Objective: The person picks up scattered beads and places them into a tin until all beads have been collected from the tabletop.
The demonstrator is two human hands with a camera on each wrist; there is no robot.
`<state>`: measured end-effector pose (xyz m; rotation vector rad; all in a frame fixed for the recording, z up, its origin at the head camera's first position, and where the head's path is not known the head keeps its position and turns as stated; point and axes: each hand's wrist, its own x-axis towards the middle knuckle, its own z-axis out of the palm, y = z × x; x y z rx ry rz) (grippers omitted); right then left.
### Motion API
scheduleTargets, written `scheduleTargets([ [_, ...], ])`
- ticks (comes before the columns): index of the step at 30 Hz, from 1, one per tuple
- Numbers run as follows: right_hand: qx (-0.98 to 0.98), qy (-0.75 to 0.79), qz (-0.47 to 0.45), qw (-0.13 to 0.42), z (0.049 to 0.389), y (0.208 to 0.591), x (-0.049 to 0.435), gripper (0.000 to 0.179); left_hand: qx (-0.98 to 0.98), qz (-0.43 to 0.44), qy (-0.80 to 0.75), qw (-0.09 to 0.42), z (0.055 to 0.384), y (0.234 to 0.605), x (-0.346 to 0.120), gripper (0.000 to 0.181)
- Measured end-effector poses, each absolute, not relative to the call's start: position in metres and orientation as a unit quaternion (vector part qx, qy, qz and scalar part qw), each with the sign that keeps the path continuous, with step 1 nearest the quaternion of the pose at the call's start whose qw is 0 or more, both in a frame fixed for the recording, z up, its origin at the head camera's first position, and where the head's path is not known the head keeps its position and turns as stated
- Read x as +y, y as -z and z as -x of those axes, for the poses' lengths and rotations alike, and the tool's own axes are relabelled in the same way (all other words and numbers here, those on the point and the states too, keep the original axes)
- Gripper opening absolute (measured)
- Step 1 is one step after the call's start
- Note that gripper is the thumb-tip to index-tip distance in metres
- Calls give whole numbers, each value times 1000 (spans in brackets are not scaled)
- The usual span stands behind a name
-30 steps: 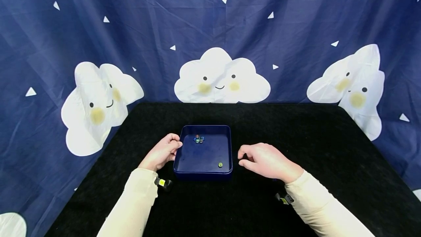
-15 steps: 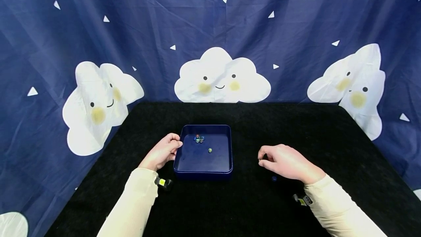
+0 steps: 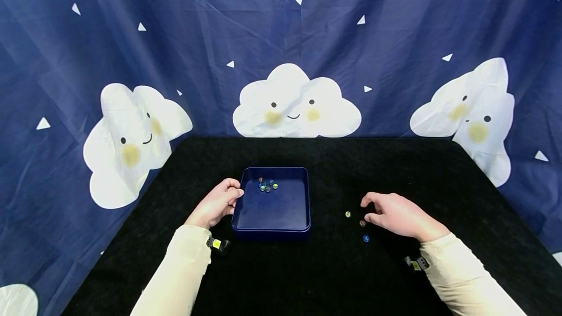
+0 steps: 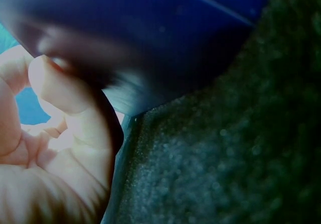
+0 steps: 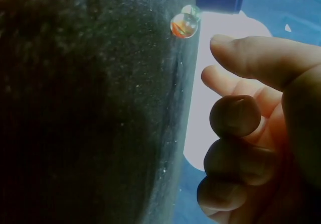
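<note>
A square dark blue tray (image 3: 272,231) stands on the black cloth, and my left hand (image 3: 215,204) pinches its left rim between thumb and fingers. The left wrist view shows the thumb (image 4: 60,86) against the blue wall. Several glass marbles (image 3: 268,189) sit grouped toward the back left inside the tray. My right hand (image 3: 395,213) is over the cloth to the right, thumb and index finger apart with nothing between them. Just left of its fingertips lie a yellowish marble (image 3: 348,214), an orange-brown marble (image 3: 362,223), also seen as clear glass with orange swirls (image 5: 183,26), and a blue marble (image 3: 366,239).
A black cloth (image 3: 281,282) covers the table around the tray. Behind and beside it hangs a blue curtain (image 3: 202,23) with white clouds. Small cameras are strapped to both wrists.
My right hand has moved right, away from the tray, and three marbles now show on the cloth. One green-yellow marble inside the tray has rolled back to the group. My left hand stays put.
</note>
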<state>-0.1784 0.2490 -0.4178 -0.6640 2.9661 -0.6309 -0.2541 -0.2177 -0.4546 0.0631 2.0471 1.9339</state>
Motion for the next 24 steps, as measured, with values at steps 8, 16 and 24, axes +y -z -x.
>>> scheduleTargets([
  [8,951,212,222,44,180,422,249,18,713,-26,-682,163,255,456,-217,26],
  [16,949,191,244,57,183,425,239,16,709,-24,-686,161,256,457,-219,32],
  [24,947,187,253,64,183,425,230,21,713,-23,-683,161,256,458,-218,24],
])
